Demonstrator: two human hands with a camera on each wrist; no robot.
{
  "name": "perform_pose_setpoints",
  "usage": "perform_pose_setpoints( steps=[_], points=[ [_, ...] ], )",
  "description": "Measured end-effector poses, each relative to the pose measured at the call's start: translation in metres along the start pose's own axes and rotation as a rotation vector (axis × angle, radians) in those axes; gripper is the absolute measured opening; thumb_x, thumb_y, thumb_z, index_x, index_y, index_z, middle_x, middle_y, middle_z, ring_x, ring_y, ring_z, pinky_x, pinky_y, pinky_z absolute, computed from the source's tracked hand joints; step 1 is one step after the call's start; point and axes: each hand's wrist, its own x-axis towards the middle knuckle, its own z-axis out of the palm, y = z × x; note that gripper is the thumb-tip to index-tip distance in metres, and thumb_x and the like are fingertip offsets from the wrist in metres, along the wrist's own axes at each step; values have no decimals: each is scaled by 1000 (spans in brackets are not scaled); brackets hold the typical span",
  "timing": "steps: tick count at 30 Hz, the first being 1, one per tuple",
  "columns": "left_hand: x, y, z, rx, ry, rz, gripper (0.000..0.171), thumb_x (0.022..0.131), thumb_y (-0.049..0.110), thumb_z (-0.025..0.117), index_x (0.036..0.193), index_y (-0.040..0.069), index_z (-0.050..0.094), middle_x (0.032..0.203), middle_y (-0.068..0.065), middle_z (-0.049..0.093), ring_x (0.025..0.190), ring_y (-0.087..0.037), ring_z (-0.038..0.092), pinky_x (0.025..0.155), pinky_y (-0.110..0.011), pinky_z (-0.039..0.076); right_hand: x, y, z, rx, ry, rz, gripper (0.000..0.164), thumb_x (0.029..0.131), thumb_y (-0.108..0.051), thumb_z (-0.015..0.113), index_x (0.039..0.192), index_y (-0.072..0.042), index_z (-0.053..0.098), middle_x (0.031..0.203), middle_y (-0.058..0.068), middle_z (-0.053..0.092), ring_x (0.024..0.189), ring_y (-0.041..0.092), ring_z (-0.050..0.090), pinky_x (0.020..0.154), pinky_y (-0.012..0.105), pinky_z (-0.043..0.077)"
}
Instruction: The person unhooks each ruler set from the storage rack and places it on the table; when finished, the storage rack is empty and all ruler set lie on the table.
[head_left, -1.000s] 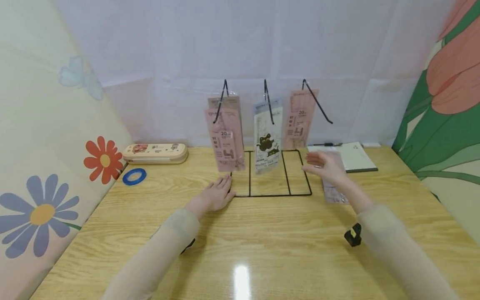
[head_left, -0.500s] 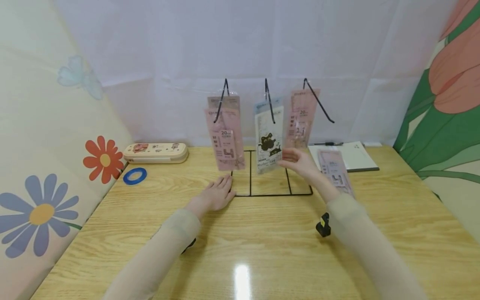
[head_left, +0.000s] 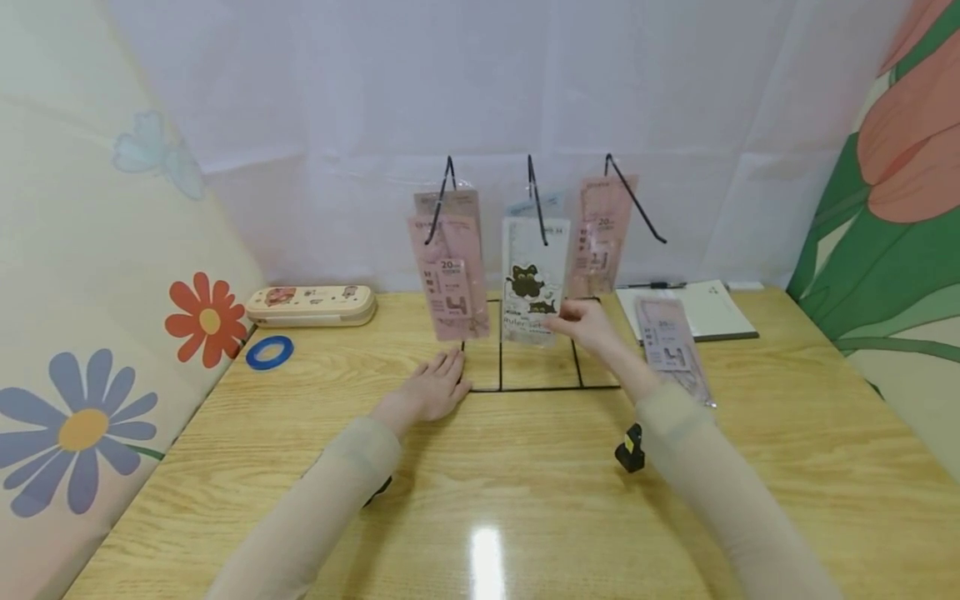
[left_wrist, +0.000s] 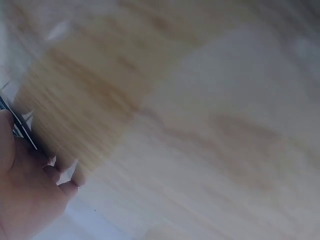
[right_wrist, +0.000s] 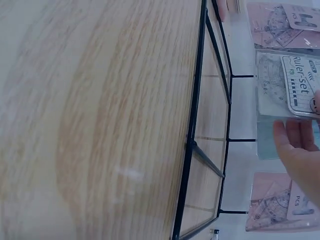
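Observation:
My right hand [head_left: 588, 327] pinches the lower right edge of a white ruler set packet [head_left: 525, 283] printed with black cats. The packet hangs from the middle hook of a black wire display rack [head_left: 540, 389], a blue-topped packet [head_left: 553, 202] behind it. In the right wrist view, thumb and fingers [right_wrist: 299, 134] meet the ruler set's edge. My left hand [head_left: 435, 387] lies flat on the table, fingers extended against the rack base's left end. Pink ruler packets hang on the left hook [head_left: 450, 283] and the right hook [head_left: 602, 225], with a greyish one behind the left.
Right of the rack, another pink packet [head_left: 671, 342] lies partly over a white notepad [head_left: 720, 304] with a black pen [head_left: 663, 286]. Back left are a cream pencil case [head_left: 311, 307] and a blue tape ring [head_left: 270, 352]. A white cloth [head_left: 360, 100] hangs behind the table.
My right hand has moved left from beside the loose pink packet to the white ruler set. That packet's front has turned toward me and shifted slightly left. The left hand has stayed put.

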Motion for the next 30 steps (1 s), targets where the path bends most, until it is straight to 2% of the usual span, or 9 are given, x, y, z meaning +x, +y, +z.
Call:
perform_pose_setpoints(
  steps=[5,6,7,8,11,14,19,23,30],
  points=[
    [-1,1,0,-6,2,6,63,104,40,18,151,2,2,159,-13,-2,147,-32,3,119,-51,8,-7,2,-3,55,-19,25,31,90,-26,64,73,-8,46,65,-6,42,64,10,39,63,26,37],
    [-2,1,0,-8,5,7,63,104,40,18,151,2,3,159,-13,-2,147,-32,3,119,-51,8,-9,3,-4,64,-19,40,27,90,-28,64,78,-7,52,68,-8,48,67,7,43,66,25,40],
    [-2,1,0,-9,5,8,63,104,40,18,151,2,3,159,-13,-2,147,-32,3,119,-51,8,-10,3,-5,66,-20,50,33,90,-28,63,78,-2,48,66,-3,45,65,11,39,65,27,39],
    [-2,1,0,-9,8,10,63,104,40,18,151,2,3,159,-13,-1,147,-32,3,119,-51,8,-13,3,-6,65,-21,65,32,90,-29,64,83,0,51,68,1,50,67,11,42,67,28,42],
    [-2,1,-1,-4,12,11,62,104,39,18,151,1,3,159,-14,-1,147,-33,4,119,-51,9,-20,2,-8,60,-26,112,36,89,-30,65,111,-2,61,95,12,69,86,17,59,86,35,51],
    [-2,1,-1,-4,13,12,62,104,38,19,151,0,4,159,-15,0,147,-33,4,118,-52,9,-28,0,-11,48,-37,139,40,89,-29,66,119,-3,60,112,17,67,104,25,61,97,43,48],
    [-3,0,-1,-31,9,11,62,104,38,21,151,0,5,159,-16,0,147,-33,3,119,-51,7,-47,-5,-14,118,-53,148,37,89,-23,66,120,-3,61,112,17,68,105,24,64,97,42,49],
    [-1,-3,2,-64,27,28,65,103,42,19,151,0,4,159,-16,1,147,-34,3,118,-52,6,-64,-9,-17,177,-85,144,39,88,-20,66,121,-1,60,111,18,68,99,23,68,93,40,52],
    [-3,1,-1,-29,15,12,62,104,38,20,151,0,5,159,-15,1,147,-33,4,119,-51,7,-102,-13,-25,120,-150,163,39,86,-27,68,117,-3,63,102,12,72,93,18,69,97,45,48]
  ],
)
